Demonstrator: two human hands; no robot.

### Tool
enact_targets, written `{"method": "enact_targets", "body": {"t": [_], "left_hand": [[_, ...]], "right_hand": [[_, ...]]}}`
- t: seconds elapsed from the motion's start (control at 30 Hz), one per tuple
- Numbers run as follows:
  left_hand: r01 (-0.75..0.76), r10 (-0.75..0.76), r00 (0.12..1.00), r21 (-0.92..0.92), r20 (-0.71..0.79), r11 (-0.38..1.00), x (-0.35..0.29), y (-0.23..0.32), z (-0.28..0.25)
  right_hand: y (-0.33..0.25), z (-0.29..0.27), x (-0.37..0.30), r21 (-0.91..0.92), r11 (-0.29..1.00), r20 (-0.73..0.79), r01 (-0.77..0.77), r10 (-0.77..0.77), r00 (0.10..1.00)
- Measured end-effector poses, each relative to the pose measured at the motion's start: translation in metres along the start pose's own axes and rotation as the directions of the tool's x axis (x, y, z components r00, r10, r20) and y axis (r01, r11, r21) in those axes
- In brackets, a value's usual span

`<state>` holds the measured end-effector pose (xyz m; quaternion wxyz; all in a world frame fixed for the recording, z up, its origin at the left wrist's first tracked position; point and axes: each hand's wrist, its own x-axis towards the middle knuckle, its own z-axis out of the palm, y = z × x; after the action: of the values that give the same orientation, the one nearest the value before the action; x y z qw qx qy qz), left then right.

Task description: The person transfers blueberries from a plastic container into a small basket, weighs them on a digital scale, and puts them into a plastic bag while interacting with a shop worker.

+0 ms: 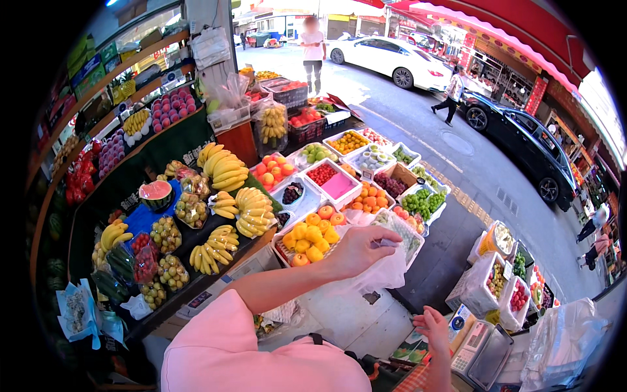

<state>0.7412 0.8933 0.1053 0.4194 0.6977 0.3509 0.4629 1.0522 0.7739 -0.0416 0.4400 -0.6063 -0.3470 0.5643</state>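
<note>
My left hand (pixel 364 249) reaches across the front of a fruit stall with its fingers pinched together. From it hangs a thin, whitish see-through plastic bag (pixel 386 273), which looks limp. Just behind the hand and bag are a crate of yellow and orange fruit (pixel 307 240) and a white crate lined with netting (pixel 406 236), partly covered by the hand and bag. Lower right, my right hand (pixel 433 328) is raised with its fingers apart and slightly curled, holding nothing. Beside it stands a white weighing scale (pixel 471 346) with keys and a dark tray.
Bananas (pixel 256 212), bagged fruit and a cut watermelon (pixel 156 193) cover the left stand. Crates of oranges (pixel 369 198) and grapes (pixel 423 203) lie ahead. More crates (pixel 494 277) and plastic bags (pixel 565 336) are at right. A person (pixel 313 49) stands by the street with cars.
</note>
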Motion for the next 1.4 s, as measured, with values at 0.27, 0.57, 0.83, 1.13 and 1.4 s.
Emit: {"method": "enact_targets", "body": {"t": [0.27, 0.57, 0.83, 1.13, 1.4], "left_hand": [[0.024, -0.024, 1.0, -0.004, 0.017, 1.0, -0.01, 0.013, 0.01], [0.037, -0.038, 0.999, -0.054, -0.015, 0.998, -0.022, 0.018, 0.005], [0.001, -0.003, 0.994, -0.022, -0.114, 1.0, -0.02, 0.012, 0.002], [0.076, -0.066, 0.987, 0.06, -0.15, 0.995, -0.011, -0.023, -0.001], [0.125, -0.134, 0.987, -0.098, -0.091, 0.987, 0.008, -0.043, 0.004]], "right_hand": [[0.034, 0.051, 0.015, 0.417, 0.906, 0.12, -0.067, 0.018, 0.993], [0.01, 0.083, 0.032, 0.581, 0.814, 0.143, 0.012, -0.117, 0.983], [0.015, 0.076, 0.043, 0.68, 0.729, 0.044, 0.079, -0.148, 0.988], [-0.01, 0.043, 0.023, 0.539, 0.77, -0.24, 0.343, -0.25, 0.938], [-0.039, -0.006, 0.007, 0.185, 0.873, -0.297, 0.451, -0.387, 0.873]]}}
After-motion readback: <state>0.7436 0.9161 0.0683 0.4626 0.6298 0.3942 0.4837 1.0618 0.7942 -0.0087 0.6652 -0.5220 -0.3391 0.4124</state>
